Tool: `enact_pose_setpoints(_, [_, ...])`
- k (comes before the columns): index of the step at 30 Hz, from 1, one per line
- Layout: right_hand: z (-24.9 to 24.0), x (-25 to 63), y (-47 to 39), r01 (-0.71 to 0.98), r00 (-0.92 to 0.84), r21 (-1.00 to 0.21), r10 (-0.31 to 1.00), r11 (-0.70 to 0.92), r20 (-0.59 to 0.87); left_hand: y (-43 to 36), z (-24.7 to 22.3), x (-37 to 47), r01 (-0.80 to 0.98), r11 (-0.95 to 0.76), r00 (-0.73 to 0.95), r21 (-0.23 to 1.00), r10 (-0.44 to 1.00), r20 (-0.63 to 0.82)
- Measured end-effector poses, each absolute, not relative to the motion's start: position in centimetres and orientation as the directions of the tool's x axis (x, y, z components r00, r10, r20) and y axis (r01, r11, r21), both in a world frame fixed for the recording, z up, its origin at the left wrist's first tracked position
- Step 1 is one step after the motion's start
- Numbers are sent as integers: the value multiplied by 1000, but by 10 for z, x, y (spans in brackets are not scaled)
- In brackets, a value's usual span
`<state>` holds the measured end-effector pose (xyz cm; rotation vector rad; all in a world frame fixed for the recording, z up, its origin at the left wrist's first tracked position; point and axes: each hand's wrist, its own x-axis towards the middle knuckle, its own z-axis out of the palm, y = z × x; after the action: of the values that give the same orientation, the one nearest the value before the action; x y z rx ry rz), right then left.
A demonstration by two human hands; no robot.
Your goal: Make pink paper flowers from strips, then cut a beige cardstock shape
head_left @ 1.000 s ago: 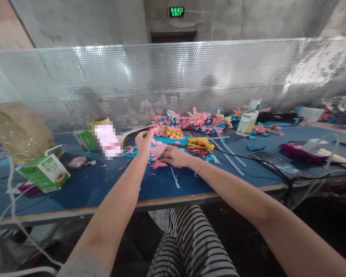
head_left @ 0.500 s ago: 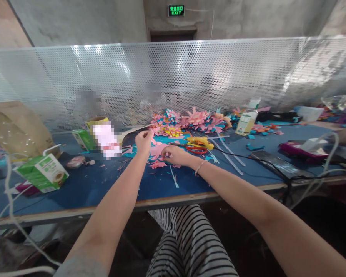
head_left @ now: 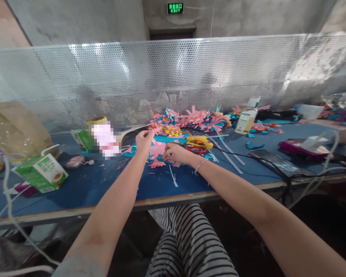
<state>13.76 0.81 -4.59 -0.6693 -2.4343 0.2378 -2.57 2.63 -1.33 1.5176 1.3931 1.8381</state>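
Observation:
My left hand (head_left: pixel 144 139) is closed in a pinch at a small pink piece by the heap of paper flowers (head_left: pixel 167 122). To its right, my right hand (head_left: pixel 176 154) hovers low over pink paper pieces (head_left: pixel 156 151), its fingers bent together; whatever they hold is too small to make out. Just beyond my right hand lie a yellow glue gun (head_left: pixel 200 141) and red-handled scissors (head_left: pixel 195 149). Clear sticks (head_left: pixel 229 157) rest on the blue table (head_left: pixel 109 192) to the right.
Green-and-white cartons (head_left: pixel 43 173) and a brown bag (head_left: pixel 19 127) stand at the left. A bottle (head_left: pixel 247 119), a dark phone (head_left: pixel 273 162) and a purple tissue pack (head_left: pixel 302 149) are at the right. Another person's hand shows at the right edge. Cables cross the table.
The fingers of my right hand have shifted slightly and its fingertips now point more downward. My left hand has barely moved. A yellow object now shows at the far left edge.

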Motion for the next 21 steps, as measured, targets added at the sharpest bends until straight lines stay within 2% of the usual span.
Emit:
enact_pose_setpoints(4, [-44,143,13,388,-611,-402,558,830,562,27,-14,-26,299,-413,-342,860,795,501])
enact_pose_setpoints(7, [-45,150,19,316,-504,-532,614,786,608,27,-13,-25,299,-397,-323,868,813,484])
enact_pose_setpoints(11, [-44,159,26,120,-443,-755,716,645,540,24,-12,-23,244,-369,-282,897,858,429])
enact_pose_setpoints(18, [-37,163,22,-135,-354,-899,828,416,436,23,-14,-21,185,-333,-248,925,895,372])
enact_pose_setpoints(21, [-37,161,23,-177,-284,-930,888,323,362,24,-14,-20,188,-331,-212,925,906,367])
